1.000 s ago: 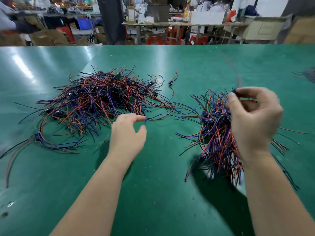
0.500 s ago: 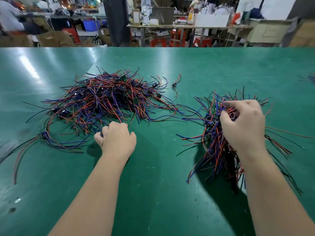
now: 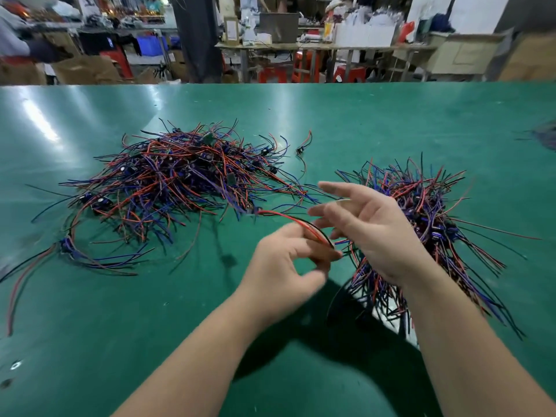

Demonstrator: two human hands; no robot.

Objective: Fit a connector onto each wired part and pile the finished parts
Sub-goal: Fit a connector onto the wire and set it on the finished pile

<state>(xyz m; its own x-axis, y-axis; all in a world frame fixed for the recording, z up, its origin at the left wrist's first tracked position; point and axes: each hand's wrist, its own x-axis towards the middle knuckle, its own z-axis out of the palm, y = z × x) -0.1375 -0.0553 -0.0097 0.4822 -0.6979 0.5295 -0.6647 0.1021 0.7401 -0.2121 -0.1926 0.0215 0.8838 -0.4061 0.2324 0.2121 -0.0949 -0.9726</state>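
My left hand point(image 3: 285, 260) is raised over the green table point(image 3: 361, 121) and pinches a red-and-black wire pair point(image 3: 288, 217) that arcs back to the big loose heap of wired parts point(image 3: 180, 176) on the left. Close to its right, my right hand point(image 3: 373, 233) hovers with its upper fingers spread. Short blue and red wires of a wired part point(image 3: 346, 243) stick out from under its palm toward the left fingertips; the thumb is hidden. A second, tighter pile of wired parts point(image 3: 427, 206) lies behind and under my right hand.
A single stray wired piece point(image 3: 301, 150) lies between the two piles, farther back. Long red and black leads point(image 3: 18, 284) trail off the left heap toward the table's left edge. Workbenches, stools and boxes stand beyond the far edge.
My left hand left the heap's front edge and rose to the right with a red-and-black wire pair. My right hand lifted off the right pile and moved left to meet it.
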